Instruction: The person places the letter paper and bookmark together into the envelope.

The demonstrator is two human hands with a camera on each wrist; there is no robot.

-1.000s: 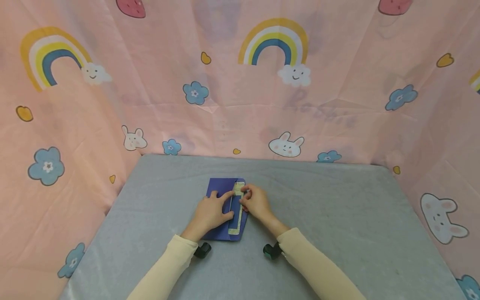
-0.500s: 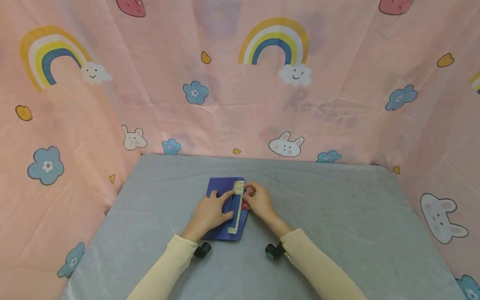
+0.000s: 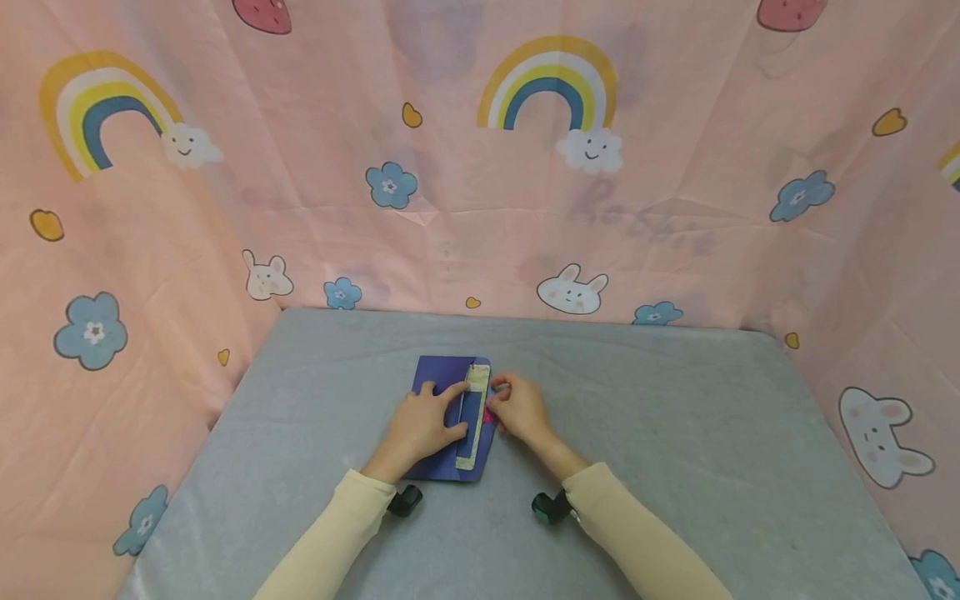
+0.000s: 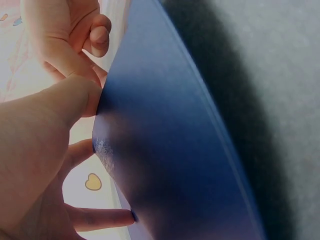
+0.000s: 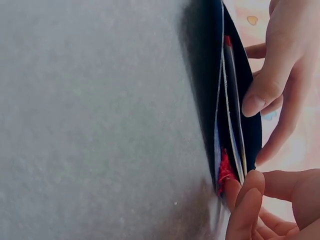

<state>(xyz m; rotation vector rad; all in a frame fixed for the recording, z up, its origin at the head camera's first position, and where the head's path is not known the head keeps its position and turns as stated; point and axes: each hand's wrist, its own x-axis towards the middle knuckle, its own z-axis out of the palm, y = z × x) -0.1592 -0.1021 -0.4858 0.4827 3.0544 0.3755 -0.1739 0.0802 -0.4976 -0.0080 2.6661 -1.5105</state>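
Note:
A dark blue paper envelope point(image 3: 442, 371) lies on the table, its mouth facing right. Along that side shows a blue card point(image 3: 471, 412) with a pale yellow patterned border; in the right wrist view, its edge sits between the envelope's layers. My left hand point(image 3: 423, 423) rests on the envelope with fingers spread, the thumb and index finger reaching the card's left edge. At the mouth, my right hand point(image 3: 523, 411) pinches a bright red tassel-like bit of cord point(image 5: 226, 167), close beside the card. Most of the cord is hidden by the fingers and the layers.
The table point(image 3: 660, 450) is covered in grey cloth. Behind it and at both sides hangs a pink printed curtain point(image 3: 480, 242). A small black wrist camera point(image 3: 406, 501) sits under the left wrist, another black camera point(image 3: 551, 506) under the right.
My right fingers have drawn slightly right, off the card's border, and dipped to the envelope's edge, where red cord now shows. My left hand and the envelope have stayed in place.

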